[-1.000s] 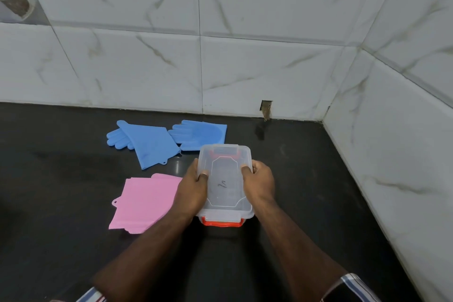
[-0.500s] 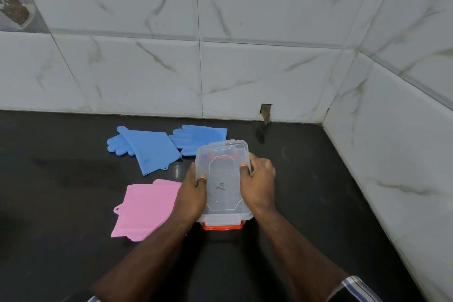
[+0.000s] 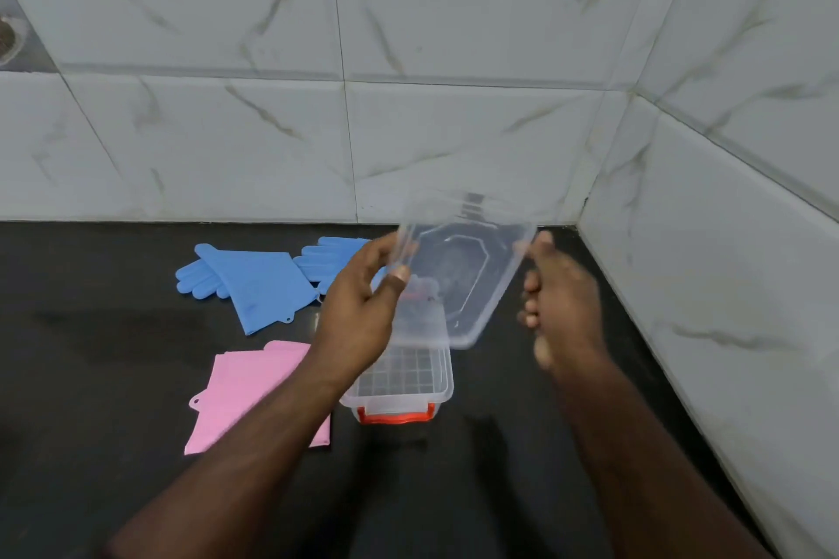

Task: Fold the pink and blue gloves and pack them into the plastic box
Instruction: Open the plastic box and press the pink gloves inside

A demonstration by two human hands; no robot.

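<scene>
Holding lid (image 3: 458,272) up over box (image 3: 404,381); left hand (image 3: 358,309) pinches its left edge, thumb in front, fingers curled behind. Right hand (image 3: 554,300) is blurred at the lid's right edge, so I can't tell if it grips or only touches. Box sits open on desk (image 3: 113,377), red latch (image 3: 394,415) on the near side. Blue gloves (image 3: 254,277) lie flat at far left, pink gloves (image 3: 259,395) near left, partly under my forearm. Risks: a one-edge pinch on slick plastic could let the lid twist out and drop onto the box. My forearm could drag the pink gloves. Parking the lid on the left would cover the gloves, so right side looks safer.
</scene>
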